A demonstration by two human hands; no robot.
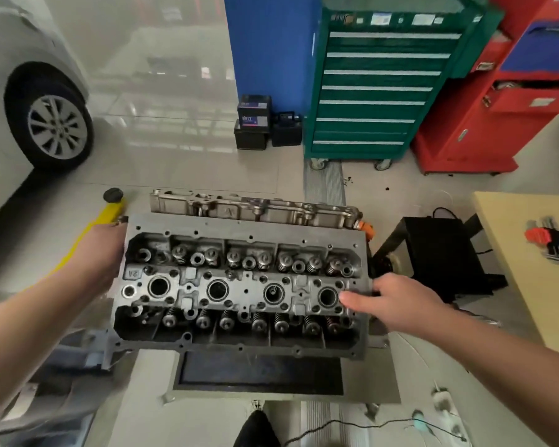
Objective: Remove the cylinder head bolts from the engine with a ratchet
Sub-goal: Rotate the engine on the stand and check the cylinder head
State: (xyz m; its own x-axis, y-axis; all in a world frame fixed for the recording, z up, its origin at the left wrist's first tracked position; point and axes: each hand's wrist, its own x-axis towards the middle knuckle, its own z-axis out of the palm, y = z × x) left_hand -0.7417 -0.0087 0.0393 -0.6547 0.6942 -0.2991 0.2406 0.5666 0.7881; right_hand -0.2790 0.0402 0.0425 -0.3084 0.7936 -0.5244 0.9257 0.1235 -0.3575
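Note:
A grey cylinder head [242,288] lies face up in the middle of the view, with valve springs in two rows and round spark plug wells along its centre. My left hand [102,253] grips its left end, fingers hidden behind the casting. My right hand [397,301] lies on the right end, its fingers stretched over the top next to the rightmost well. No ratchet is visible, and I cannot make out any bolts.
A camshaft cover [255,208] lies just behind the head. A green drawer cabinet [371,88], red cabinet [497,101] and car batteries [254,122] stand beyond. Hex keys [549,238] lie on a wooden table at right. A car wheel [54,124] is at far left.

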